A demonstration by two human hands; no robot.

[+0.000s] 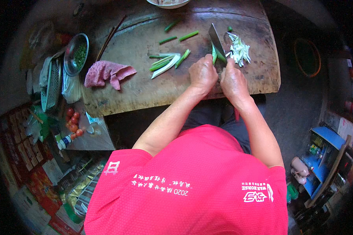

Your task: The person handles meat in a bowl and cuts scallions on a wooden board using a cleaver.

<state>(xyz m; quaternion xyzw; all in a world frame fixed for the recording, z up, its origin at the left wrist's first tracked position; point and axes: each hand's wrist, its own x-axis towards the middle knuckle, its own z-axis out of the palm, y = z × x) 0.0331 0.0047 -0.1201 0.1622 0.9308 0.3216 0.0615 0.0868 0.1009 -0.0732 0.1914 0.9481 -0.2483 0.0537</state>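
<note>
My right hand (235, 79) grips a cleaver (216, 38), its broad blade upright on the worn wooden board (153, 97). Close beside it, my left hand (204, 72) holds green onion pieces (214, 54) against the blade's left side. The fingertips of both hands are partly hidden. Right of the blade lies a heap of thin white-green onion slivers (240, 50). Split onion lengths (166, 62) rest left of my left hand. Farther back are several uncut green stalks (189, 35).
A pink cloth (107, 73) and dark sticks (110, 38) lie at the board's left. Beyond stand a metal bowl of chopped greens (80, 55) and a green perforated basket (51, 85). Tomatoes (73, 121) sit lower left. A white bowl (168, 5) is at the far edge.
</note>
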